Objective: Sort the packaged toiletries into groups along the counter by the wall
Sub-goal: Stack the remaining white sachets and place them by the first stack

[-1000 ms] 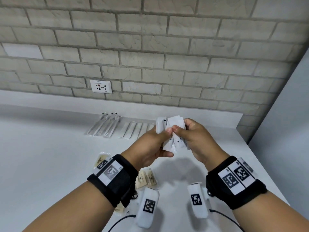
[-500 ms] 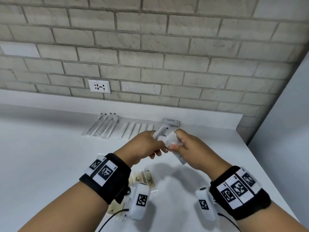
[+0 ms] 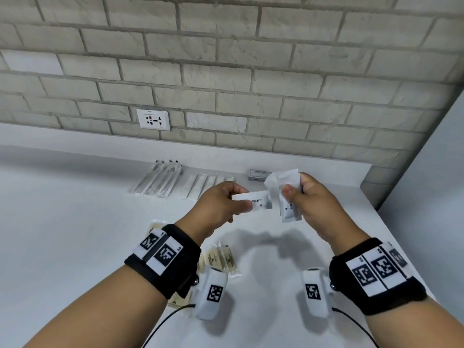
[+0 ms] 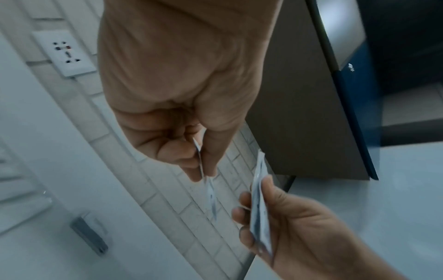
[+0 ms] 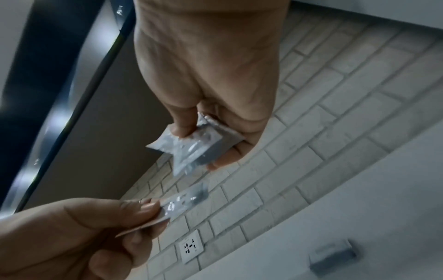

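Note:
My left hand (image 3: 236, 199) pinches one white toothpaste sachet (image 3: 259, 202) between thumb and fingers, held flat above the counter. My right hand (image 3: 298, 194) grips a small bunch of similar white sachets (image 3: 286, 187), fanned and upright, a short gap to the right of the single one. The left wrist view shows the single sachet (image 4: 209, 189) edge-on below my fingers. In the right wrist view my thumb presses the bunch of sachets (image 5: 191, 145). Along the wall lie wrapped toothbrushes (image 3: 158, 180), white flat packets (image 3: 203, 185) and a small grey box (image 3: 258, 175).
Beige sachets (image 3: 221, 258) lie on the white counter (image 3: 75, 234) under my left wrist. A wall socket (image 3: 153, 119) sits in the brick wall. The counter ends at a grey panel (image 3: 426, 197) on the right.
The hands held one bunch of sachets together; they have pulled apart, the left taking a single sachet away to the left. Both hands rose a little.

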Motion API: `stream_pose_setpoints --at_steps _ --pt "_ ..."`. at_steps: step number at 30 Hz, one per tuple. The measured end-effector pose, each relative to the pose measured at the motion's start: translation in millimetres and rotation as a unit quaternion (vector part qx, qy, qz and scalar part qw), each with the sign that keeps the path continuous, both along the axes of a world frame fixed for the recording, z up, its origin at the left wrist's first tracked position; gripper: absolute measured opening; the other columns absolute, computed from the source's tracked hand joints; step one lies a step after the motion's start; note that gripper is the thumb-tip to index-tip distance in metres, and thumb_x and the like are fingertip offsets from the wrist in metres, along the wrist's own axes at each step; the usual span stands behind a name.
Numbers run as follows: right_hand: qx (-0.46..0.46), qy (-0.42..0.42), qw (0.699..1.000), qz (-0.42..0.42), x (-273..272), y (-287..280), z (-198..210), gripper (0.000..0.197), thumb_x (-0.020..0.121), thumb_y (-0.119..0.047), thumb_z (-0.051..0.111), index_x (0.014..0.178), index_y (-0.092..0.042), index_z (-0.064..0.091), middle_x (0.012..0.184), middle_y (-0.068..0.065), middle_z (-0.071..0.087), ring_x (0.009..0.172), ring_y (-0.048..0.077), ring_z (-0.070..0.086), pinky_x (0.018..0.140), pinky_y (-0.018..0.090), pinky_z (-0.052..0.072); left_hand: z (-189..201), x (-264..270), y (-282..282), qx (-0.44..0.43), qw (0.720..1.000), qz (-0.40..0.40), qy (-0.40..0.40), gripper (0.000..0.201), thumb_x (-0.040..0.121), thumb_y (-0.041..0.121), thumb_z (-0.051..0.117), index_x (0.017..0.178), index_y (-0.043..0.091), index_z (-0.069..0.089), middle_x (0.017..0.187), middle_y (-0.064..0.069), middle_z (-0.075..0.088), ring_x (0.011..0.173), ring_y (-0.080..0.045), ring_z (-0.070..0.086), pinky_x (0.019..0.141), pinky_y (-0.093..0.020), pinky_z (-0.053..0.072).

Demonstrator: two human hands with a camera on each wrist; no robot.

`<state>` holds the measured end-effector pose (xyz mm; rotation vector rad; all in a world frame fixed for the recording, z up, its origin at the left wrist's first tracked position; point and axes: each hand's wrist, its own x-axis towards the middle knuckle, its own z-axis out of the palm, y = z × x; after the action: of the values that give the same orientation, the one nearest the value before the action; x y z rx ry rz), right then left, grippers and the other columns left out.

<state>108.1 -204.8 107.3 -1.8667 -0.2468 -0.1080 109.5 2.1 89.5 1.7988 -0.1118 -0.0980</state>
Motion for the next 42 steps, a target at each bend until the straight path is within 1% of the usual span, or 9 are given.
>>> stream_pose_setpoints --at_steps 5,11,13,18,22,25,28,32,42 --pt "-0.149 -0.008 0.987 0.053 4 18 9 0.002 0.095 -0.026 0.056 0.097 -0.027 0.056 0.099 -0.001 0.06 0.083 0.012 0.057 0.066 0.027 0.045 9 2 -6 -0.067 0.997 -0.041 0.005 0.006 0.086 0.016 0.069 0.091 0.012 0.067 0.07 0.004 0.061 0.057 -0.007 0.054 0.05 -0.017 0.042" --pt "0.052 0.077 0.996 0.005 8 52 -1 0.009 0.097 -0.027 0.052 0.104 -0.023 0.055 0.086 0.006 0.063 0.06 0.02 0.056 0.045 0.028 0.041 10 7 -13 -0.225 0.974 -0.012 0.017 0.041 0.09 0.051 0.054 0.11 0.017 0.064 0.098 0.0 0.067 0.096 -0.021 0.062 0.089 -0.034 0.044" --pt "0.055 0.066 0.996 -0.005 8 66 0 0.017 0.1 -0.029 0.047 0.099 -0.018 0.06 0.08 0.007 0.064 0.059 0.02 0.057 0.043 0.025 0.039 11 5 -21 -0.267 0.962 -0.035 0.04 0.034 0.094 0.044 0.05 0.11 0.018 0.064 0.099 -0.01 0.067 0.092 -0.027 0.064 0.083 -0.035 0.049" --pt "-0.027 -0.041 0.993 -0.111 18 82 -4 0.026 0.096 -0.035 0.05 0.074 -0.028 0.062 0.09 -0.005 0.056 0.084 0.024 0.062 0.074 0.034 0.052 16 4 -37 -0.432 0.894 -0.002 0.121 0.03 0.103 0.029 0.037 0.12 0.017 0.058 0.107 -0.005 0.07 0.097 -0.018 0.067 0.082 -0.035 0.051" --pt "-0.069 -0.119 0.982 -0.132 16 68 -8 0.014 0.085 -0.046 0.056 0.097 -0.039 0.056 0.106 -0.014 0.049 0.108 0.016 0.054 0.096 0.044 0.047 13 10 -35 -0.397 0.91 0.032 0.119 0.033 0.104 0.022 0.034 0.096 0.007 0.062 0.079 -0.009 0.073 0.075 -0.022 0.069 0.072 -0.035 0.054" --pt "-0.117 -0.068 0.986 0.096 4 45 -2 0.088 0.073 -0.038 0.079 0.142 -0.045 0.025 0.143 -0.013 0.033 0.133 0.002 0.034 0.108 0.027 0.035 13 11 -27 -0.339 0.924 0.04 0.174 0.015 0.096 0.011 0.048 0.087 0.007 0.059 0.065 -0.007 0.059 0.055 -0.019 0.061 0.052 -0.027 0.053" --pt "-0.321 -0.057 0.924 0.2 -3 41 7 0.135 0.055 -0.038 0.09 0.142 -0.057 -0.011 0.154 -0.024 0.007 0.141 0.001 0.017 0.109 0.024 0.031 14 7 -24 -0.239 0.945 -0.072 0.213 0.014 0.092 0.004 0.048 0.085 0.003 0.06 0.065 -0.009 0.057 0.06 -0.02 0.059 0.052 -0.027 0.052" --pt "-0.313 -0.096 0.931 0.162 3 42 11 0.122 0.058 -0.03 0.087 0.144 -0.052 0.004 0.143 -0.013 0.029 0.129 0.009 0.041 0.091 0.031 0.053 15 0 -21 -0.187 0.949 -0.14 0.209 0.019 0.089 -0.003 0.044 0.077 0.003 0.057 0.062 -0.007 0.056 0.059 -0.017 0.051 0.045 -0.019 0.043" --pt "-0.33 -0.094 0.922 0.18 0 34 11 0.116 0.061 -0.029 0.086 0.145 -0.052 0.009 0.137 -0.017 0.027 0.121 0.005 0.039 0.088 0.025 0.051 13 -3 -31 -0.245 0.939 -0.121 0.209 0.021 0.089 -0.006 0.043 0.078 0.003 0.058 0.064 -0.008 0.057 0.057 -0.014 0.061 0.046 -0.023 0.049"
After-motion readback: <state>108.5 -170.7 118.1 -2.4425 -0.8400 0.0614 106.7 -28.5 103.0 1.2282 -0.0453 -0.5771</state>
